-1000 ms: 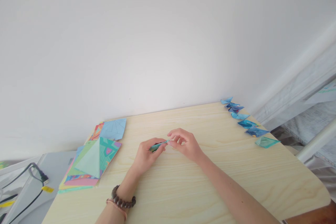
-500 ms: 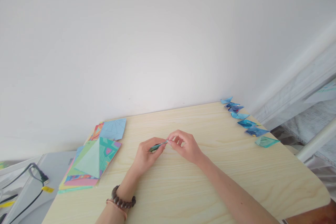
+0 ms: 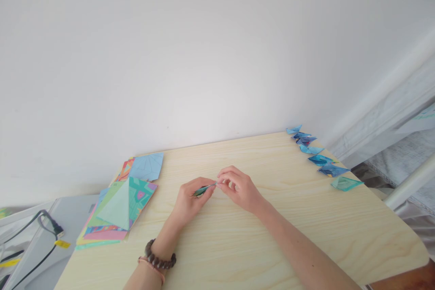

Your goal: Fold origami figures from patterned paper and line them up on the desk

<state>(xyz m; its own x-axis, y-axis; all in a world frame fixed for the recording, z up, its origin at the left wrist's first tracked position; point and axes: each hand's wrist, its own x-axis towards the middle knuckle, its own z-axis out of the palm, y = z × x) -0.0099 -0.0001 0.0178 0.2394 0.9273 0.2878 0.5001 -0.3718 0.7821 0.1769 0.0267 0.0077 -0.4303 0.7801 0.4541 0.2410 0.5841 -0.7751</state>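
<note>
While both hands meet over the middle of the tabletop (image 3: 278, 244), they share one small folded paper piece (image 3: 204, 189), teal in colour and narrow. The left hand (image 3: 188, 201) has its fingers (image 3: 206, 193) closed together on the left, thicker end of the piece. The right hand (image 3: 244, 190) pinches the thin right tip; its fingers (image 3: 228, 174) are curled and pressed on that tip. The piece is between the two hands, low over the wood. The picture does not show clearly if it touches the wood. On the left wrist sits a bracelet (image 3: 159, 260) of dark brown beads, with a thinner pink band beside it.

At the left edge of the tabletop lies a stack of coloured paper sheets (image 3: 102, 234), well apart from the hands. On top of the stack is a patterned green sheet (image 3: 142, 195) with a pale green triangle folded over it. Just beyond it, on the far side, lies a light blue sheet (image 3: 147, 166) with crease lines. Along the right edge a row of folded blue pieces (image 3: 321, 159) runs from the far corner toward the near side; the nearest one in the row is more green than blue. To the left of the tabletop, on a lower level, black cables (image 3: 44, 222) lie with yellow tags on them. A white wall (image 3: 204, 54) stands behind the tabletop.
</note>
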